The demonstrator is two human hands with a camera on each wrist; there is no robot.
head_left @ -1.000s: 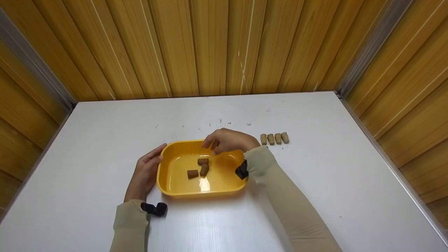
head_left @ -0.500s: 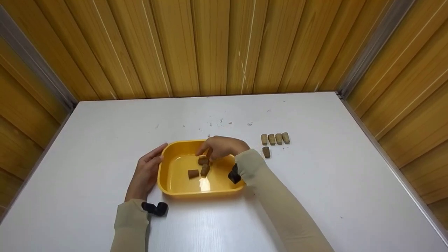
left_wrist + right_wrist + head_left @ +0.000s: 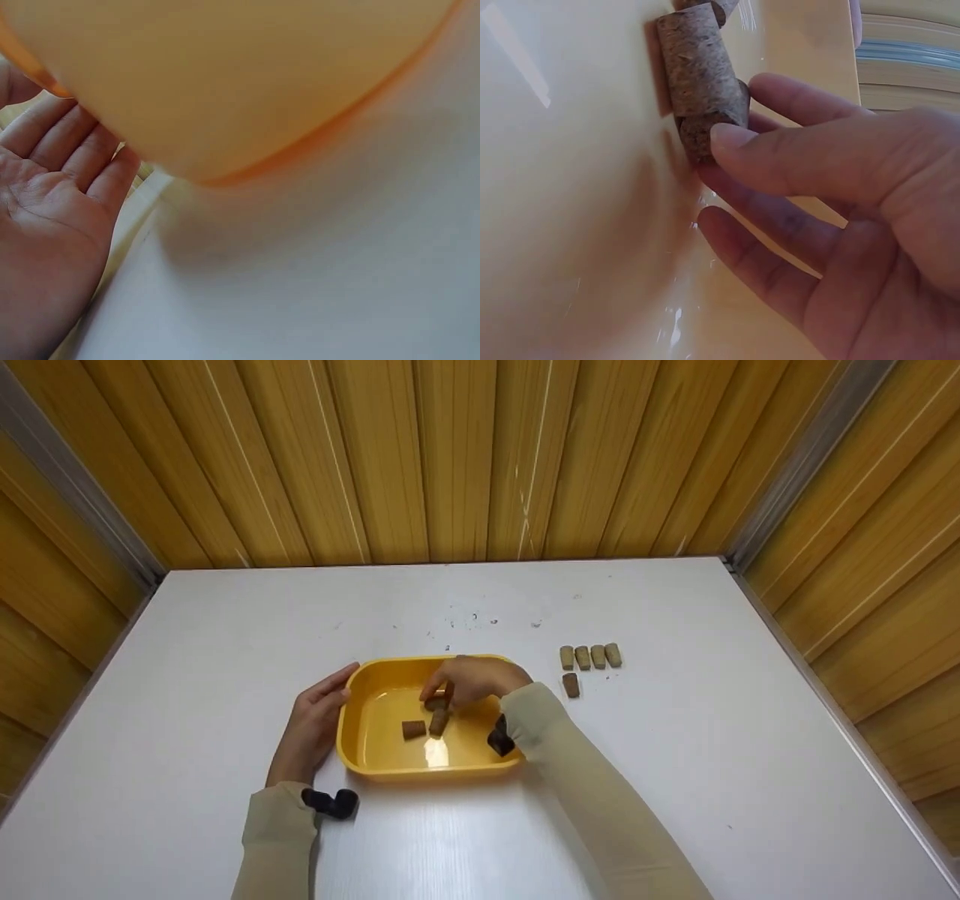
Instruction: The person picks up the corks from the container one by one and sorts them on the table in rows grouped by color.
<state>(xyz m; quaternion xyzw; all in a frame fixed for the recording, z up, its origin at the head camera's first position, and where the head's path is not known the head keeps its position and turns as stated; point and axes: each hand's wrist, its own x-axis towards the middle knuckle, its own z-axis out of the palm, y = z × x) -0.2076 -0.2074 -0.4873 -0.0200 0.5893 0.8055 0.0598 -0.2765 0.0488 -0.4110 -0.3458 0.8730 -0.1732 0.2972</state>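
A brown cork (image 3: 699, 82) is pinched between thumb and fingertips of the right hand (image 3: 471, 681), seen low inside the yellow tray (image 3: 382, 761); in the right wrist view the cork is shown end-on against the tray's glossy floor, gripped at one end, apparently so that it can be lifted clear of its neighbours. Two more dark corks (image 3: 425, 726) are seen lying loose on the tray floor just below the hand. The tray's left wall is touched by the left hand (image 3: 311, 726), laid flat with fingers straight and relaxed, by the look of it so that the tray is steadied against sliding; nothing is gripped by it. A row of four pale corks (image 3: 590, 656) is set side by side on the white surface (image 3: 675, 750) to the right of the tray, with one darker cork (image 3: 571, 685) placed just below the row, seemingly kept apart by colour.
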